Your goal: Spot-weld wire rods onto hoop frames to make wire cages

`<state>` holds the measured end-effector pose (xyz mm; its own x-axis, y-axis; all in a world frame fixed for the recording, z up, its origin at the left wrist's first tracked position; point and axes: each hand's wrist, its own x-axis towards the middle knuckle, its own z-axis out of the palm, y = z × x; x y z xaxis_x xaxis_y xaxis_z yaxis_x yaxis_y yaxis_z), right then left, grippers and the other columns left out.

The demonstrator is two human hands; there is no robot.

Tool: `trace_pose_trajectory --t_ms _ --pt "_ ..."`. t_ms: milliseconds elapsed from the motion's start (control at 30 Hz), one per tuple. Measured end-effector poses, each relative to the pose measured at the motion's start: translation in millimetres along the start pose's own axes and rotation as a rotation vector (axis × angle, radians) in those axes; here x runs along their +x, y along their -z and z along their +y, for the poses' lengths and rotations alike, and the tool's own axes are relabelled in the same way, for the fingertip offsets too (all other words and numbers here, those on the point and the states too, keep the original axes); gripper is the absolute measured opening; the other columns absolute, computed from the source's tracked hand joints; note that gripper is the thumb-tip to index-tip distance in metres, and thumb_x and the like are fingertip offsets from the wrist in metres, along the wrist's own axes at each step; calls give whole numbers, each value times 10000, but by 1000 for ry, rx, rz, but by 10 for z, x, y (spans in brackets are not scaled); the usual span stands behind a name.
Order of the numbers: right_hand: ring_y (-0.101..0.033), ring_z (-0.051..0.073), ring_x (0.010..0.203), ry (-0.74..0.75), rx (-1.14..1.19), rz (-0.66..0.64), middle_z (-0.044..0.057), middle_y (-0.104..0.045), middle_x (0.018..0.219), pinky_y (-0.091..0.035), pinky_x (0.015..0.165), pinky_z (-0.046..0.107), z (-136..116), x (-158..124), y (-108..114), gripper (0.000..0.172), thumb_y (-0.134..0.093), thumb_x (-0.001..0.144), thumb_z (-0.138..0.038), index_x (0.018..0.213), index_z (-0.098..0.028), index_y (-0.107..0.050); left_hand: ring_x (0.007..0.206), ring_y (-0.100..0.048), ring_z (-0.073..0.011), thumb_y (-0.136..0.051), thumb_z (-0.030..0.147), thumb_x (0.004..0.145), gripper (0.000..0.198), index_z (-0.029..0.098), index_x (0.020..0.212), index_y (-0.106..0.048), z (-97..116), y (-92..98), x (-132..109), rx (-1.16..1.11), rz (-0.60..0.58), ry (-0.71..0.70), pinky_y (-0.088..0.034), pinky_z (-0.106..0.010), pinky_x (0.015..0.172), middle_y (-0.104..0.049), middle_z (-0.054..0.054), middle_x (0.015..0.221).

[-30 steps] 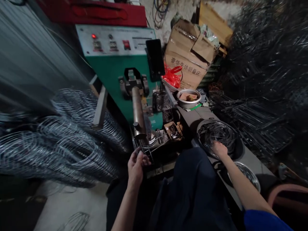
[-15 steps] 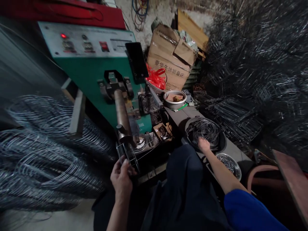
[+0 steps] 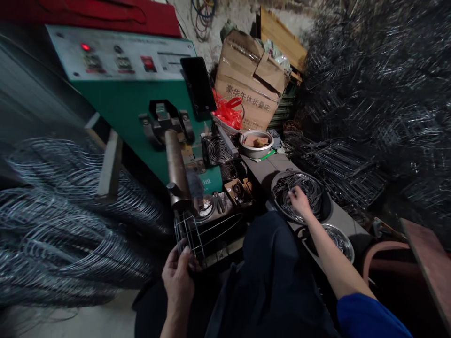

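Note:
My left hand (image 3: 179, 272) is closed on the lower end of a small wire rack (image 3: 188, 234), its thumb and fingers pinching the bars. The rack sits just below the thick metal electrode arm (image 3: 176, 164) of a green machine (image 3: 116, 105); whether they touch I cannot tell. A long wire loop reaches from the rack to the right. My right hand (image 3: 299, 202) dips into a dark basin (image 3: 327, 211) of bent wire pieces (image 3: 303, 183). Its fingers are pinched together among the wires, apparently on one of them; the exact piece is hard to make out.
Stacked wire hoops (image 3: 70, 234) stand at left beside a wooden post (image 3: 110, 166). A metal bowl of small parts (image 3: 347, 244) is by my right forearm. Beyond are a white bowl (image 3: 256, 149), a cardboard box (image 3: 243, 80) and heaped wire racks (image 3: 352, 173). A phone (image 3: 198, 87) leans on the machine.
My right hand has shifted slightly farther away in the basin, its fingers now showing above the wires. The wire rack in my left hand has turned, showing more of its bars and the loop.

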<state>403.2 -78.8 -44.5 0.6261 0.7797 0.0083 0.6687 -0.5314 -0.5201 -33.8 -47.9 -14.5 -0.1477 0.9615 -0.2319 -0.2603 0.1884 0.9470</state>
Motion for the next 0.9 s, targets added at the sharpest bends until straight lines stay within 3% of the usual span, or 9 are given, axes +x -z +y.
trace_pose_trajectory --t_ms 133,233,333,500,700,900 --pt "-597 186 787 271 647 106 38 -593 895 -501 728 292 -491 -47 247 356 -518 935 -490 1144 -208 -457 406 -463 -74 -773 398 711 530 168 1166 -629 -12 20 -26 -27 -11 -3 -399 -167 386 -545 76 527" --pt "-527 155 700 346 955 -131 -7 -543 785 -436 622 243 -967 -108 217 470 -664 832 -575 1091 -197 -560 405 -461 -77 -766 410 728 524 161 1166 -621 -43 7 -72 -41 -14 -11 -401 -174 381 -534 77 528" --pt "-428 128 610 322 925 -314 -22 -486 680 -345 553 234 -1356 -203 19 486 -651 814 -638 899 -160 -637 385 -434 -74 -760 436 736 549 150 1178 -604 -69 1 -133 -53 4 -20 -385 -176 363 -502 87 506" --pt "-341 118 590 366 887 -274 -38 -367 602 -302 580 252 -1639 -433 -392 521 -677 813 -600 597 -177 -463 384 -422 -73 -737 470 759 588 138 1211 -561 -98 41 -182 -75 13 5 -375 -177 360 -478 90 499" --pt "-291 117 559 400 846 -354 -43 -315 574 -261 551 258 -1773 -596 -707 573 -680 767 -635 557 -196 -378 410 -429 -74 -724 478 776 610 136 1244 -532 -112 11 -206 -135 25 23 -400 -183 372 -471 87 535" --pt "-252 114 551 400 826 -369 -48 -265 565 -239 540 261 -1812 -495 -894 607 -712 750 -616 534 -206 -320 388 -401 -70 -717 477 787 628 125 1265 -515 -111 -76 -221 -177 20 15 -404 -191 372 -464 93 519"
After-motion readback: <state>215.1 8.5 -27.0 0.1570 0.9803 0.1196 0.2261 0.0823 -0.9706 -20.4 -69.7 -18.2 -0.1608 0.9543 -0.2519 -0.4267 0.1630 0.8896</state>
